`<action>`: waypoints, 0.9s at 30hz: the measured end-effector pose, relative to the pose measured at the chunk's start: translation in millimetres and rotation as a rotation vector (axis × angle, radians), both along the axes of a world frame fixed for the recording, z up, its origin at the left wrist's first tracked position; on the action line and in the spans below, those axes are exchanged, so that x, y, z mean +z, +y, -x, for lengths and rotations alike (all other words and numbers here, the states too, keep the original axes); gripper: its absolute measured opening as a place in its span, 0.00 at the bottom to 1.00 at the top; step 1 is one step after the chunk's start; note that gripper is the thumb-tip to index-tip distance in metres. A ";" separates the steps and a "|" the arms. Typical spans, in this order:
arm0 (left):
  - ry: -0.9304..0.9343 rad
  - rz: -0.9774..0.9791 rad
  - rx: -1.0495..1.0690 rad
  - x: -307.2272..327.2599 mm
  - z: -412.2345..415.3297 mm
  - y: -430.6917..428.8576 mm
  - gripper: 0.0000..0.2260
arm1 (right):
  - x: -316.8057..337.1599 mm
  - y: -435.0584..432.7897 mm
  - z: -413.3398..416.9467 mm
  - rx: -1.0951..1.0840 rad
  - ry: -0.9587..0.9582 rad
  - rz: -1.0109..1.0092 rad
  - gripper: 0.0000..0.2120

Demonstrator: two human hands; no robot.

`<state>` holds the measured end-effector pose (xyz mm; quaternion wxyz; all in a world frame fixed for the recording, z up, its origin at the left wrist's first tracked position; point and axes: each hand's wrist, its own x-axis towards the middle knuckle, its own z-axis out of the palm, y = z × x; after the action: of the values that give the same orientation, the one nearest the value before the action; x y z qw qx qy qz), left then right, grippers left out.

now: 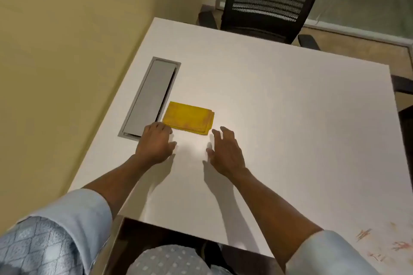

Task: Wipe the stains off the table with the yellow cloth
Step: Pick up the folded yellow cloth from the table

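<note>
A folded yellow cloth with faint reddish marks lies flat on the white table, beside a grey cable hatch. My left hand is just in front of the cloth's near left corner, fingers loosely bent, fingertips at its edge. My right hand hovers with spread fingers just in front of the cloth's near right corner, not touching it. Neither hand holds anything. Red-orange stains mark the table at the near right corner.
The grey cable hatch is set into the table on the left, near a yellow wall. A black mesh office chair stands at the far side. Another dark chair arm shows at the right edge.
</note>
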<state>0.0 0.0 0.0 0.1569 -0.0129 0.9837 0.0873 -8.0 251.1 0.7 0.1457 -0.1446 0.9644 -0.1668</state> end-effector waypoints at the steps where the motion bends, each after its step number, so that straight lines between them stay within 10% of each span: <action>1: 0.002 -0.025 -0.005 -6.5 13.8 -5.8 0.18 | -3.6 -6.9 11.1 -0.016 -0.047 0.008 0.28; 20: -0.028 -0.058 -0.147 -63.9 152.9 -47.1 0.18 | -62.2 -70.1 132.3 -0.214 -0.189 -0.084 0.20; 27: -0.219 -0.357 -0.026 -39.4 167.8 -42.2 0.08 | -48.6 -25.3 100.2 -0.620 -0.302 0.436 0.06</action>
<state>-167.8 -42.2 -39.4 0.2636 0.0186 0.9298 0.2563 -108.2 225.8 -47.9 0.1945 0.1518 0.8720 -0.4228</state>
